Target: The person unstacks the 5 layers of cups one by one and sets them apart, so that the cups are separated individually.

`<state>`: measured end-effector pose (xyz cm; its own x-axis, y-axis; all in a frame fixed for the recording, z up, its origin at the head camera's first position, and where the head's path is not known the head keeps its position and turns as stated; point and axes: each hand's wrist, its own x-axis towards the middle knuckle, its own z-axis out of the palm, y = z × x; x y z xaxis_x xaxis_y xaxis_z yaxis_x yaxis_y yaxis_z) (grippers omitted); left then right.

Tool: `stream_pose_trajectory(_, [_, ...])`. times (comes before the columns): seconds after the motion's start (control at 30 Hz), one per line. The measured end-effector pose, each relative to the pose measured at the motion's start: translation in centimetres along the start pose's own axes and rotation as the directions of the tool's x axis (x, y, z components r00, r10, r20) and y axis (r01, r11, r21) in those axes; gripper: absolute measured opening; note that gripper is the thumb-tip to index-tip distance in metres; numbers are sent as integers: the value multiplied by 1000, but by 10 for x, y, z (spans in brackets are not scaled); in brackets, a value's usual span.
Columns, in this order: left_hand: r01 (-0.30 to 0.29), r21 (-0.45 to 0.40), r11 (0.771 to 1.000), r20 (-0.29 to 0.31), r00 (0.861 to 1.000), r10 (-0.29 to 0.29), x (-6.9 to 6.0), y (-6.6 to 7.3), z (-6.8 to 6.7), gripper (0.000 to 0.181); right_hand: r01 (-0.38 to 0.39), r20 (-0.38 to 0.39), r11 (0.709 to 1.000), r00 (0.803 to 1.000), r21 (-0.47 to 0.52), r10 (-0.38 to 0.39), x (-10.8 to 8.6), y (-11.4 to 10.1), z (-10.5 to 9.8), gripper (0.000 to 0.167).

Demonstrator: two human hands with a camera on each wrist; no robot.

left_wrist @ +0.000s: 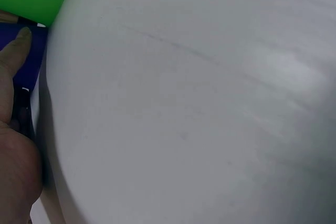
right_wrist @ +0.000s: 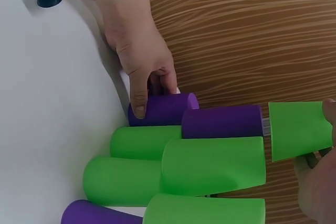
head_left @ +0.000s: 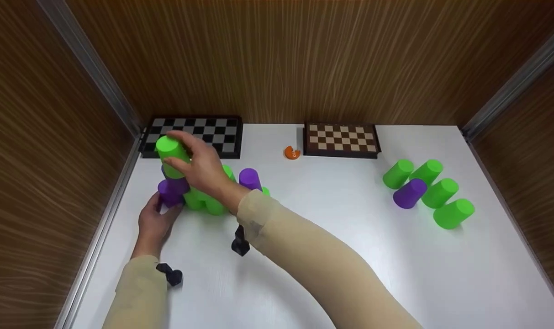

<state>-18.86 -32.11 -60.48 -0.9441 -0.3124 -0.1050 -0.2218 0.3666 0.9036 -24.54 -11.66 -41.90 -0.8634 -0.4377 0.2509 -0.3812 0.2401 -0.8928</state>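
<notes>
My right hand grips an upside-down green cup between thumb and fingers, above a stack of cups. In the right wrist view a narrow gap parts this green cup from the second-row purple cup under it. Down at the stack's left end, my left hand holds a bottom-row purple cup between thumb and fingers. Green cups and another purple cup make up the rest of the stack, partly hidden by my right hand and forearm in the head view.
Several green cups and one purple cup stand upside down at the right. Along the back wall lie a black-and-grey checkered board and a brown checkered board. Between them is a small orange object.
</notes>
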Motion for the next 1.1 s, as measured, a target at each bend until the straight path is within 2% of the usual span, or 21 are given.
stream_pose_trajectory(0.1, [-5, -12, 1000, -2, 1000, 5, -1, 2, 1, 77, 49, -16, 998, 999, 30, -49, -4, -1, -12, 56])
stream_pose_trajectory(0.23, [-11, -18, 1000, 3, 1000, 11, -3, 5, 1, 77, 93, -49, 993, 995, 66, -90, -8, -1, -38, 56])
stream_pose_trajectory(0.6, [22, -1, 1000, 20, 1000, -22, -7, 5, 0, 84, 97, -146, 992, 986, 82, -84, -39, 11, -139, 59])
stream_pose_trajectory(0.77, [38, -6, 999, 20, 999, -37, -6, 3, -2, 86, 51, -222, 998, 974, 40, -40, -61, 29, -181, 56])
stream_pose_trajectory(0.93, [65, 20, 998, 37, 997, -66, -5, 4, -3, 87, 5, -283, 1000, 959, -1, -5, -93, 56, -221, 56])
stream_pose_trajectory(1.1, [75, 15, 997, 48, 996, -76, -5, 5, -3, 89, -45, -357, 999, 934, -19, 35, -129, 88, -255, 58])
